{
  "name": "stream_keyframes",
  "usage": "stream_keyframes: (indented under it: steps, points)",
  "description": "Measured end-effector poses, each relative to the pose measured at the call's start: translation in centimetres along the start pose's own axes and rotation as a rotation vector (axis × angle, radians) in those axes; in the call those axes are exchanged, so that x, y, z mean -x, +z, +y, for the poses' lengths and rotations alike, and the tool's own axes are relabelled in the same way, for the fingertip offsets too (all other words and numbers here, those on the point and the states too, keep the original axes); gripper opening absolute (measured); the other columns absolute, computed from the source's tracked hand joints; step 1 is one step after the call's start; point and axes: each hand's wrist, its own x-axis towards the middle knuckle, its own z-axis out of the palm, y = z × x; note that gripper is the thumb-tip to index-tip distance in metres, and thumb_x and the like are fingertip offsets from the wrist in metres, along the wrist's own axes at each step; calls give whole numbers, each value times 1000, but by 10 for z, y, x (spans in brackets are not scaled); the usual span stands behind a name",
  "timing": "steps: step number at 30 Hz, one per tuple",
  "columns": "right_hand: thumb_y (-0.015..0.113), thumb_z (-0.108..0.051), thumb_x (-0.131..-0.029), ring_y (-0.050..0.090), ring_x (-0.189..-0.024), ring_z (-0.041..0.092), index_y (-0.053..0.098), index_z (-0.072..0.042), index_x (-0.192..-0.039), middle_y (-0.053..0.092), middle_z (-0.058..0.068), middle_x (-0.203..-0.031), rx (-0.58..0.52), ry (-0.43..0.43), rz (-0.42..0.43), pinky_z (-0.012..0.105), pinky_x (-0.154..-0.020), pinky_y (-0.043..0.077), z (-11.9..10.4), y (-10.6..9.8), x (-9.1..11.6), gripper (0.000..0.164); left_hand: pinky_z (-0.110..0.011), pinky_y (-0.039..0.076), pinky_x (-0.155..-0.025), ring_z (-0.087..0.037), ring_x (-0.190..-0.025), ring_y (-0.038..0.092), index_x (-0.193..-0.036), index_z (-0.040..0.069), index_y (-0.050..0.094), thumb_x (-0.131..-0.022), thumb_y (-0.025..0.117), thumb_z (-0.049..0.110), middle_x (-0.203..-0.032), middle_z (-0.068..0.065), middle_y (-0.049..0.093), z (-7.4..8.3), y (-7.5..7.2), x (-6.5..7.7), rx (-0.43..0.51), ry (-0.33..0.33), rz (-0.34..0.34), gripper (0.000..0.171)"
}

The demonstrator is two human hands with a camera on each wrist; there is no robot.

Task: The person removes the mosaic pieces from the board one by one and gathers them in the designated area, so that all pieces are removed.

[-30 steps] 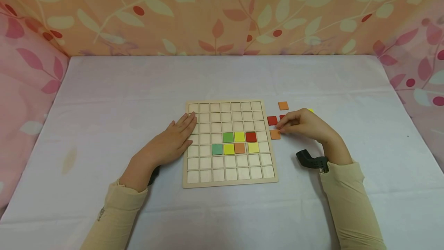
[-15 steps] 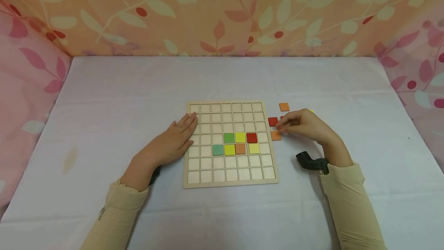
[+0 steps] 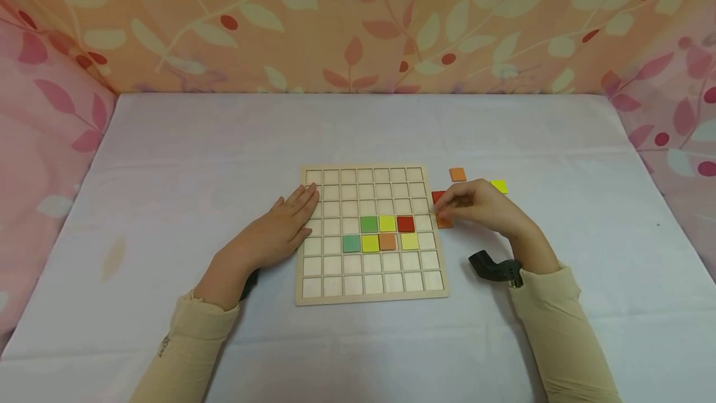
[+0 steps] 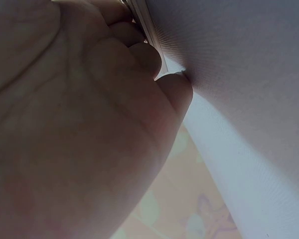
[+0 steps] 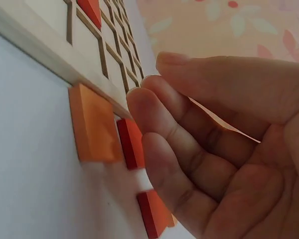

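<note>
In the head view, a wooden grid board (image 3: 371,301) lies on the table, with several coloured square tiles in its middle cells, among them a red tile (image 3: 405,224). My left hand (image 3: 271,229) rests with straight fingers on the board's left edge. Over the right edge hovers my right hand (image 3: 481,207), thumb close to its loosely bent fingertips; no tile shows between them in the right wrist view. Beneath it, an orange tile (image 5: 93,124) and a red tile (image 5: 131,143) lie beside the board. Another red tile (image 5: 150,214) is hidden by the hand in the head view.
Behind the right hand lie a second orange tile (image 3: 457,174) and a loose yellow tile (image 3: 500,186). A white cloth (image 3: 224,135) covers the table. Patterned curtains (image 3: 358,23) stand along the back and sides. A black wrist mount (image 3: 495,267) juts from the right wrist.
My right hand has shifted slightly left, its fingertips now at the board's right edge. More of the loose yellow tile shows behind it. The left hand stays in place on the board.
</note>
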Motion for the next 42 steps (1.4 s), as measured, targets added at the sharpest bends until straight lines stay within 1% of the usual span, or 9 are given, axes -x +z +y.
stream_keyframes:
  steps: [4, 7, 12, 14, 21, 26, 31, 37, 42]
  points:
    - [69, -1, -83, 63, -81, 15, 71, 1, -93, 69, 11, -90, -17, -10, -14, 22, -71, 50, -3, 5, -3, 11, -55, 13, -111, -31, -143, 4, -149, -3, 14, -99, 46, 15, -157, -16, 7, -1, 0, 0, 0, -1, 7, 62]
    - [71, -3, -82, 62, -75, 17, 71, 0, -93, 69, 10, -89, -17, -16, -16, 24, -66, 51, -5, 9, -5, 11, -54, 13, -111, -31, -143, 4, -149, -3, 14, -99, 46, 16, -157, -15, 7, -1, 1, 0, 0, -2, 7, 62]
    - [72, -5, -82, 57, -67, 20, 71, -1, -92, 66, 10, -90, -28, -36, -33, 25, -59, 49, -8, 15, -7, 11, -53, 12, -112, -31, -143, 4, -149, -3, 14, -99, 46, 16, -157, -16, 7, -1, 2, -2, 3, 0, 7, 62]
    - [72, -5, -82, 56, -67, 18, 71, -1, -92, 66, 10, -91, -28, -42, -39, 24, -59, 48, -8, 17, -8, 10, -53, 13, -112, -31, -143, 4, -149, -3, 14, -99, 46, 16, -156, -16, 7, 0, 2, -2, 3, 1, 8, 62]
    - [74, -5, -81, 59, -84, 17, 72, -4, -90, 68, 5, -91, 14, -109, -58, 23, -69, 48, -13, 25, -17, 10, -54, 13, -111, -31, -143, 5, -148, -4, 15, -99, 46, 15, -156, -16, 8, -1, 1, 0, 3, 3, 16, 62]
    - [72, -5, -82, 58, -82, 17, 72, -6, -90, 69, 3, -90, 26, -143, -89, 24, -69, 46, -20, 32, -25, 7, -54, 13, -111, -31, -143, 5, -148, -4, 15, -99, 46, 15, -156, -16, 8, -1, 2, 0, -2, -2, 15, 61]
    - [71, -4, -82, 61, -86, 18, 72, -5, -89, 69, 2, -91, 22, -184, -99, 27, -77, 48, -24, 40, -32, 7, -54, 14, -111, -31, -143, 6, -148, -4, 15, -99, 46, 15, -156, -16, 9, -2, 4, 1, -5, 0, 17, 62]
    - [73, -4, -81, 62, -80, 16, 72, -5, -88, 69, 1, -87, 32, -197, -97, 27, -75, 50, -28, 47, -40, 7, -54, 14, -111, -31, -143, 5, -149, -3, 15, -99, 47, 16, -156, -15, 8, -2, 5, 2, -3, 5, 20, 62]
    - [72, -3, -82, 62, -79, 18, 71, -3, -88, 69, 4, -87, 6, -215, -128, 27, -74, 51, -35, 52, -49, 7, -54, 15, -111, -31, -143, 6, -148, -4, 16, -99, 47, 16, -156, -16, 10, -1, 2, 2, -2, 9, 26, 61]
